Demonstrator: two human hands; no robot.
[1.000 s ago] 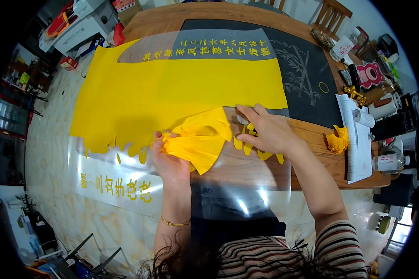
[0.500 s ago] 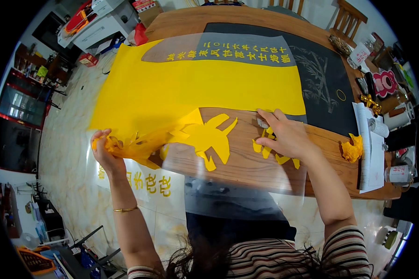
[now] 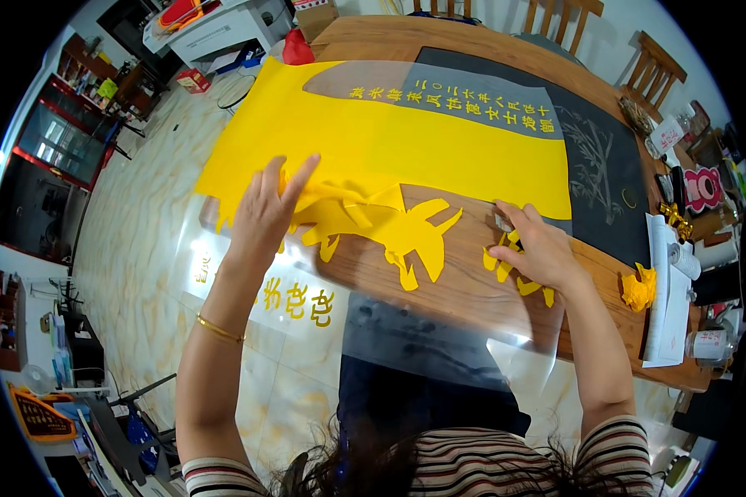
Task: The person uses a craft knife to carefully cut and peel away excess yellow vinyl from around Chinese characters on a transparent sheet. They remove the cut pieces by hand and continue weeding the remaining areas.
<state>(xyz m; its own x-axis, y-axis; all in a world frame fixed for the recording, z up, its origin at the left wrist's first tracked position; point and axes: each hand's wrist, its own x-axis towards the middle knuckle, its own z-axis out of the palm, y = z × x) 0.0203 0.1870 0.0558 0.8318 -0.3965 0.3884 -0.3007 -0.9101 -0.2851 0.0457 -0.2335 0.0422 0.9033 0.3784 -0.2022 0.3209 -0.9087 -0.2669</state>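
A yellow adhesive-film sheet (image 3: 439, 149) lies over a clear plastic sheet (image 3: 464, 319), with its near part peeled and crumpled. My left hand (image 3: 261, 211) is over that crumpled film (image 3: 331, 199), thumb and fingers spread apart. Right of it, a large yellow cut-out shape (image 3: 419, 236) lies on the clear sheet. My right hand (image 3: 535, 248) rests by the sheet's near right edge, thumb and fingers apart, above small yellow character strokes (image 3: 535, 286). Beneath its fingers shows a small pale thing (image 3: 503, 223) that I cannot make out.
The wooden table (image 3: 365, 33) carries a dark board (image 3: 613, 149) with a bamboo drawing. On the right are a crumpled yellow scrap (image 3: 638, 288), white papers (image 3: 665, 331) and a jar (image 3: 711, 344). The clear sheet's near edge, bearing yellow characters (image 3: 297, 301), overhangs the tiled floor (image 3: 133, 224).
My left hand has moved up and rightward, from gripping the bunched film to spread fingers. The film beneath it lies lower and flatter. My right hand stays at the same spot on the sheet.
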